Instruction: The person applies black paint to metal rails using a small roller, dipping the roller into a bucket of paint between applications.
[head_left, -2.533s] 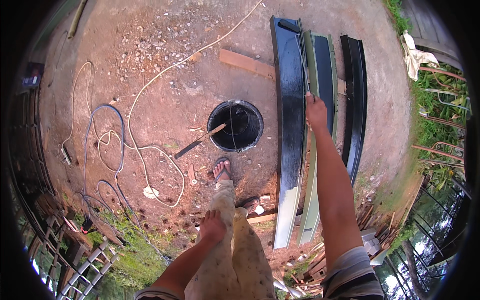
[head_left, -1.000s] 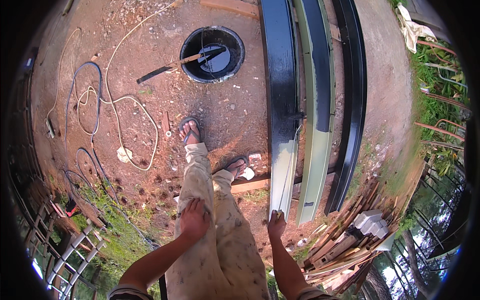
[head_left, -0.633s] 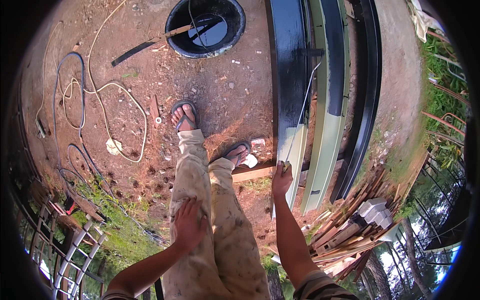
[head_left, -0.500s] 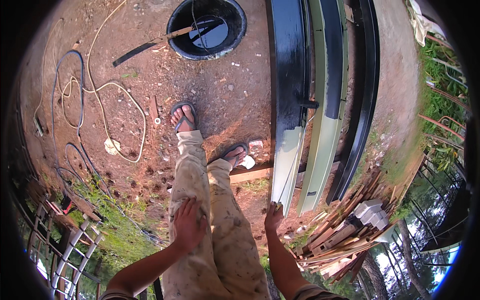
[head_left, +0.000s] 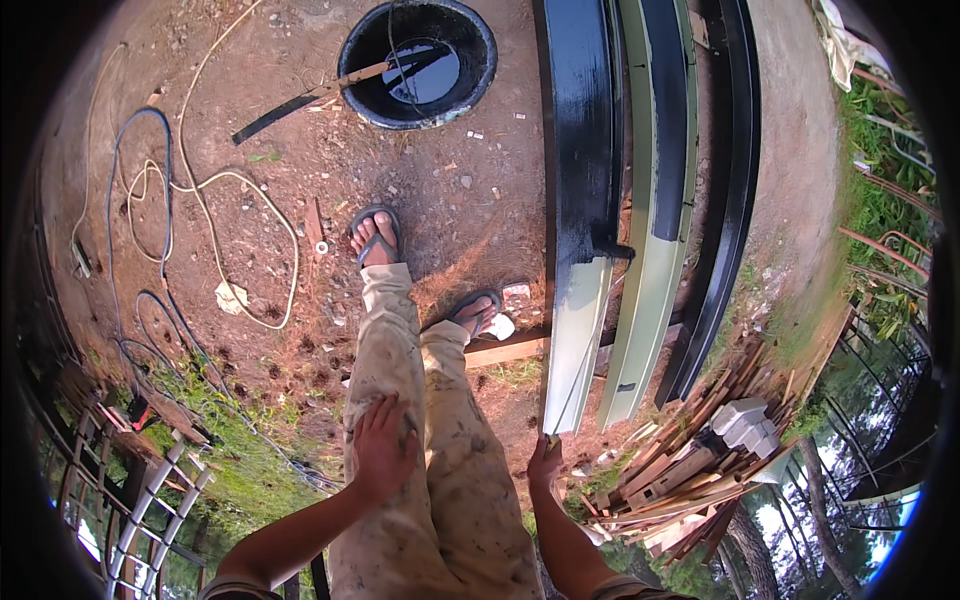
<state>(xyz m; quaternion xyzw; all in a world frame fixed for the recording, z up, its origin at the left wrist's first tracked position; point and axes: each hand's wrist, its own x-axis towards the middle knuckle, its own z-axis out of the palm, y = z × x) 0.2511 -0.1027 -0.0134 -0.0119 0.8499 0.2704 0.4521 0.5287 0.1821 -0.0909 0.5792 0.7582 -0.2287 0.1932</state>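
My right hand [head_left: 545,462] is closed around the handle end of a paint roller [head_left: 613,249]. A thin rod runs from the hand up to the roller's black head, which rests on the nearest metal beam [head_left: 576,345]. Glossy black paint covers the beam's far part; its near end is bare pale green. Just past that near end is my hand. My left hand [head_left: 385,445] lies flat on my paint-stained trouser leg [head_left: 385,345], fingers spread, holding nothing.
To the right lie a partly painted green beam [head_left: 640,300] and a black beam [head_left: 735,200]. A timber support [head_left: 505,352] passes under them. A black paint tub [head_left: 352,95] with a stick stands ahead. Hoses [head_left: 205,210] coil leftward; scrap wood [head_left: 670,480] is piled at right.
The roller head has come nearer to me along the beam, and my right hand has drawn back beyond the beam's end. My left hand stays on my leg.
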